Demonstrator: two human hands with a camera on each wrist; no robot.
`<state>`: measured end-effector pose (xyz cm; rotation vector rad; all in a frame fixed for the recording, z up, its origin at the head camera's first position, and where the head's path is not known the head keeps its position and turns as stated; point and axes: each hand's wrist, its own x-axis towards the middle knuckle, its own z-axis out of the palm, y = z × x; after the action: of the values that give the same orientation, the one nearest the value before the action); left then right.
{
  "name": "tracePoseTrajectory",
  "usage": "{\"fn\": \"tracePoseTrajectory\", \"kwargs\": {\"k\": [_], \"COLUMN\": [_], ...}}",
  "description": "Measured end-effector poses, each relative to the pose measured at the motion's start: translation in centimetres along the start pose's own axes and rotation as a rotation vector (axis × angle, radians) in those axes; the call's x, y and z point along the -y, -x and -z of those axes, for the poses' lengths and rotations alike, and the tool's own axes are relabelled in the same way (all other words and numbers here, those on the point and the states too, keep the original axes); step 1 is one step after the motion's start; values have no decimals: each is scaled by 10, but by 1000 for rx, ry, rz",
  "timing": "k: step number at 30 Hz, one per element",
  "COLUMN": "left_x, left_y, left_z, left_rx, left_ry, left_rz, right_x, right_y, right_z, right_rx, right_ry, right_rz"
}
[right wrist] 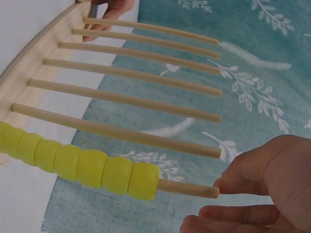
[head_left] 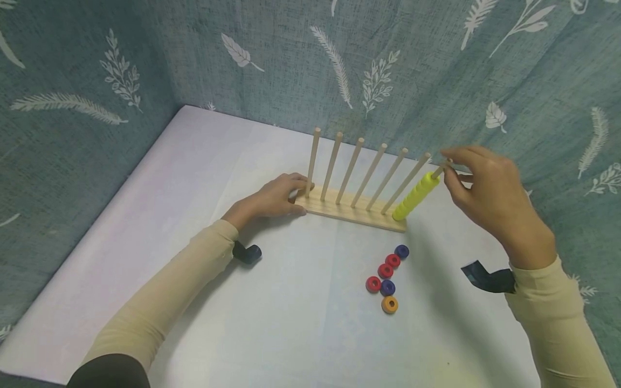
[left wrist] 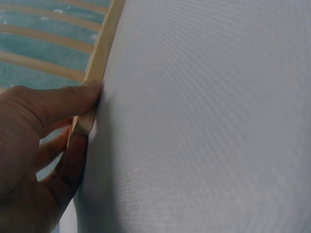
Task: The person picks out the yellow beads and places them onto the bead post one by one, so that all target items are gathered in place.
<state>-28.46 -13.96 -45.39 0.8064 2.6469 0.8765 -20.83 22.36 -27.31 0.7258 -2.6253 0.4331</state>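
A wooden peg rack has a flat base [head_left: 346, 213] and a row of several upright pegs [head_left: 373, 172]. Yellow beads [head_left: 416, 197] are stacked on the rightmost peg, and its bare tip [right wrist: 194, 188] sticks out above them. My left hand [head_left: 274, 197] grips the left end of the base, thumb on the near side and fingers behind, as the left wrist view shows too. Beside the tip of the beaded peg is my right hand [head_left: 495, 194], its fingers spread around the tip with no bead between them. Whether a finger touches the peg I cannot tell.
In front of the rack lie loose beads: red beads [head_left: 385, 270], blue beads [head_left: 387, 288] and an orange bead [head_left: 390, 305]. The white tabletop [head_left: 271, 318] meets a teal leaf-patterned cloth [head_left: 271, 59] behind and at the sides.
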Motion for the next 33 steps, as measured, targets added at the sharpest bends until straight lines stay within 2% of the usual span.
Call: {"fn": "tracePoseTrajectory", "kwargs": {"k": [3,22,33], "left_x": [1,7,8], "left_y": [0,2,1], "left_z": [0,2,-2], "left_rx": [2,12,6], "left_ry": [-3,7,13], "left_rz": [-5,-14,-46], "right_x": [0,-8,-14], "right_y": [3,23,45], "right_z": [1,-2,-11], "right_rx": [8,-69,-42], "right_ry": [-3,1,-13], "right_rz": [-16,-43,-112]}}
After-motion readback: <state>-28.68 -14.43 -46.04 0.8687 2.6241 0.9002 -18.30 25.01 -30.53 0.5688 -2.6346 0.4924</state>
